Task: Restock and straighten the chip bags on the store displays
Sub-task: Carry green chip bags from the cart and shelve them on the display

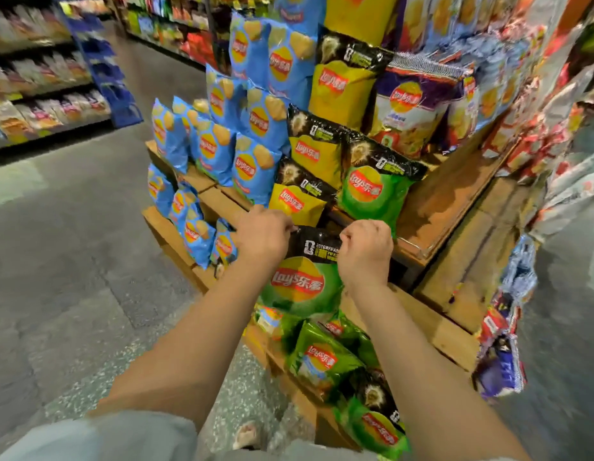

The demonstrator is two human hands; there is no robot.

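While both arms reach forward over a stepped wooden display (435,207) in a store aisle, a person holds a green chip bag (302,284) upright by its black top edge. The left hand (262,236) pinches the bag's upper left corner with curled fingers, and the right hand (365,249) grips the upper right corner the same way, so the bag hangs between the two hands, in front of the display's lower tiers. Its red and yellow logo faces the camera.

Just below the held bag, more green bags (325,361) lie tilted and overlapping on the display's lowest step, some with their black tops turned toward the floor. Behind the hands, a yellow bag (297,201) and another green bag (372,194) stand leaning back on the next tier up, side by side and touching. Above them, more yellow bags (342,91) with black tops climb the steps.

To the left, blue bags (252,164) fill the tiers in overlapping rows, from the bottom step up to the top of the stack. To the right of the yellow column stands a purple and white bag (412,104), and beyond it the packets blur into red, white and blue shapes.

Grey speckled floor (72,261) stretches to the left, where long shelves (46,78) carry rows of pale packets, too blurred to read.
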